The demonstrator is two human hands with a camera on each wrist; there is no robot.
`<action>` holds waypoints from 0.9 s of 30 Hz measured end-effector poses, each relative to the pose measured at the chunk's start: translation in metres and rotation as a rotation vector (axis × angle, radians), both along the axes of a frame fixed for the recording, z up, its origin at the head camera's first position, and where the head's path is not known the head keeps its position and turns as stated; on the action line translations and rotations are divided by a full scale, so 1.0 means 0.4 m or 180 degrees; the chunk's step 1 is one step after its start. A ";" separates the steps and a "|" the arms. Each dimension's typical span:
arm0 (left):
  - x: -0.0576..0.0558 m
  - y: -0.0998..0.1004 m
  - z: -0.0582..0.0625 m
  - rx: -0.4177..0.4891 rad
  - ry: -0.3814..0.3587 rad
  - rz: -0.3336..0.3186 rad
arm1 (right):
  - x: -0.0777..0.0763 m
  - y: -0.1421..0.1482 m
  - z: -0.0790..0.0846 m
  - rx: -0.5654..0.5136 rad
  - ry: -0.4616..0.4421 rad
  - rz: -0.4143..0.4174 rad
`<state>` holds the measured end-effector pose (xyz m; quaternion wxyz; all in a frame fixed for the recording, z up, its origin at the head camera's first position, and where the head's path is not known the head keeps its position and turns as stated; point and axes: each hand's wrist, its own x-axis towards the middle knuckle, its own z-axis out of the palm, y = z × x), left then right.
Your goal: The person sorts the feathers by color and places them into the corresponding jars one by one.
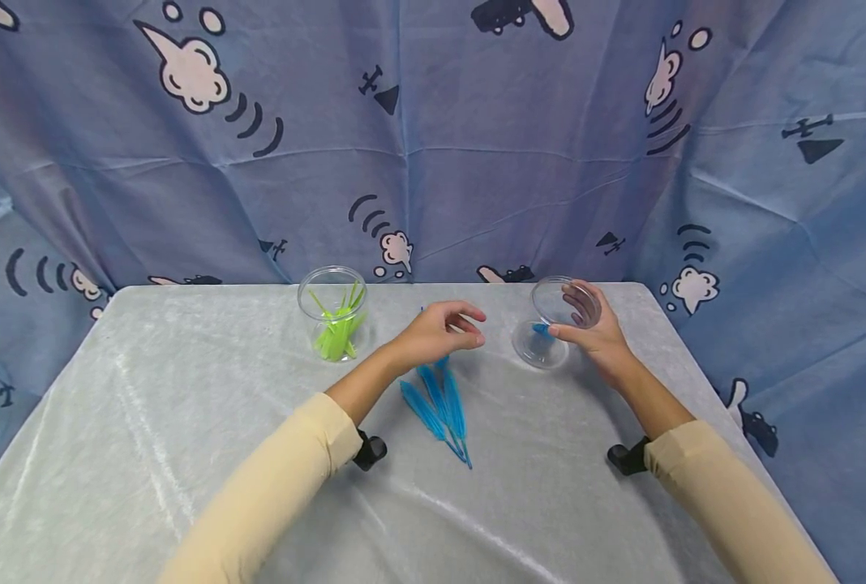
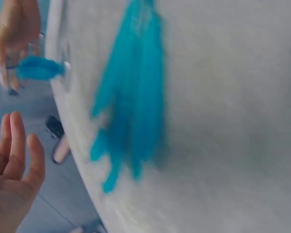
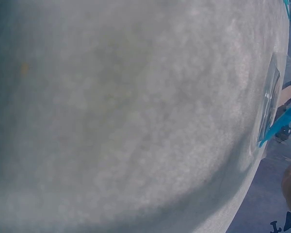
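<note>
On the right, my right hand (image 1: 604,334) grips a clear plastic jar (image 1: 542,357) round its upper part, thumb in front and fingers behind. The jar's base is on the table. Inside it is one blue feather (image 1: 541,329), seen larger in the left wrist view as a feather (image 2: 39,68) behind the clear wall. My left hand (image 1: 443,332) hovers holding nothing, its fingers loosely bent, over the far end of a small pile of blue feathers (image 1: 440,397). The pile's quills point toward me. Part of the pile hides behind that hand.
Another clear jar (image 1: 332,312) stands at the back left, with several thin bright green pieces (image 1: 338,334) in it. A pale grey cloth covers the table (image 1: 185,422). A blue patterned curtain (image 1: 462,186) hangs just behind its far edge.
</note>
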<state>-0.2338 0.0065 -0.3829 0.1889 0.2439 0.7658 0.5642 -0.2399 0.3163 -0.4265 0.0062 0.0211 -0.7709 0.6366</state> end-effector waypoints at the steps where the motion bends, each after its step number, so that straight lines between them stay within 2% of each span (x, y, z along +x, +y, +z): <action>1: 0.000 -0.016 -0.008 -0.0028 0.0003 0.0008 | 0.000 0.000 0.000 0.0010 -0.0005 -0.0001; 7: 0.006 -0.098 -0.050 -0.0222 0.0059 0.0051 | 0.007 -0.007 0.009 0.0086 -0.0031 -0.0037; 14: 0.018 -0.160 -0.094 -0.0380 -0.0026 0.0034 | 0.011 -0.008 0.013 0.0080 -0.0046 -0.0055; 20: 0.025 -0.188 -0.131 -0.0359 -0.0056 0.0040 | 0.011 -0.008 0.011 0.0053 -0.0051 -0.0042; 27: 0.031 -0.193 -0.162 -0.0346 -0.0078 -0.0205 | 0.009 -0.007 0.011 0.0092 -0.0042 -0.0045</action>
